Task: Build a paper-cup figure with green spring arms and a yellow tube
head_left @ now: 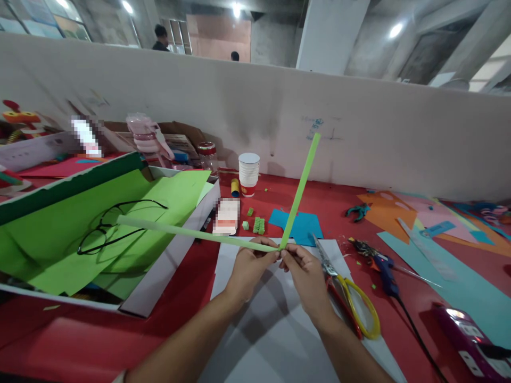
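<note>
Strip joint held in both hands, directly above the white paper [279, 330].
Your left hand [246, 268] pinches the pale strip [191, 232] at its inner end; that strip runs toward 9 o'clock, its far end over the box [138, 306] and glasses [98, 230]. Your right hand [306, 270] pinches the bright strip [301, 186] at its lower end; that strip points to 1 o'clock. The two ends meet between your fingertips. From this joint, locate the folded pieces [259, 225] and cup [249, 175] at 11 o'clock, the scissors [346, 294] at 4 o'clock.
</note>
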The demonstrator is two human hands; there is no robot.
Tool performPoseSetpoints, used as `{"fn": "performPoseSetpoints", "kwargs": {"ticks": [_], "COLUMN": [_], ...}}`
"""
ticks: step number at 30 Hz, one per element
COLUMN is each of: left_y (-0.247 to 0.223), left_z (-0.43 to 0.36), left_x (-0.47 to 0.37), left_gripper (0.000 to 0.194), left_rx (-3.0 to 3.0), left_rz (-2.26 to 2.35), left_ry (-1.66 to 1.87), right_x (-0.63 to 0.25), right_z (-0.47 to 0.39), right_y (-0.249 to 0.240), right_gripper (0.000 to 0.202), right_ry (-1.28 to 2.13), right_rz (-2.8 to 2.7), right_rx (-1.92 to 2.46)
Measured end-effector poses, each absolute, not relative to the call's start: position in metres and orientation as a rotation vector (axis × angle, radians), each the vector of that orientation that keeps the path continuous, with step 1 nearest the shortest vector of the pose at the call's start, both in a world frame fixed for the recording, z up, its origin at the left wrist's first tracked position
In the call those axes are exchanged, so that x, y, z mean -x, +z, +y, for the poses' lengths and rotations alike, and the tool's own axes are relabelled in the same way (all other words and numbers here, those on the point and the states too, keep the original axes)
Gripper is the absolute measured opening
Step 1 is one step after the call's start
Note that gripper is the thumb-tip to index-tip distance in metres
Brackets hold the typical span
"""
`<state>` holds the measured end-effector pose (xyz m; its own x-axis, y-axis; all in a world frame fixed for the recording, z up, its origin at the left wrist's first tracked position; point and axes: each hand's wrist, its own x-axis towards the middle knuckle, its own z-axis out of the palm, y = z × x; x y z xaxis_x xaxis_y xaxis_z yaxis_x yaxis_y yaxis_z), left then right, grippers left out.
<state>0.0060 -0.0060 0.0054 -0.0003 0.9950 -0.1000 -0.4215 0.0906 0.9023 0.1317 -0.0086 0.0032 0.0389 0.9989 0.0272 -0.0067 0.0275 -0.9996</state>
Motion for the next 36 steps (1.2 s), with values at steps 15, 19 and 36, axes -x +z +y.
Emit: {"fn": "performPoseSetpoints", "kwargs": {"ticks": [15, 19, 36], "left_y": [-0.0002, -0.0015, -0.0012], "left_z": [-0.0014, -0.0008, 0.0001], "left_x": [0.0004, 0.0020, 0.0033], "left_gripper": [0.015, 0.013, 0.019], "left_rx": [-0.794, -0.808, -0.754], "left_rz": [0.889, 0.885, 1.002], "left_ry": [1.295, 1.281, 1.331], "right_x": [-0.1311, -0.1310, -0.1317], "right_z": [-0.0067, -0.0072, -0.0064], "right_y": [0.0047, 0.0069, 0.0067], "right_gripper": [0.016, 0.017, 0.018], "right_ry": [1.394, 1.412, 1.266], "right_rz": [-0.969, -0.962, -0.984], "right_rx": [1.067, 1.070, 1.192]}}
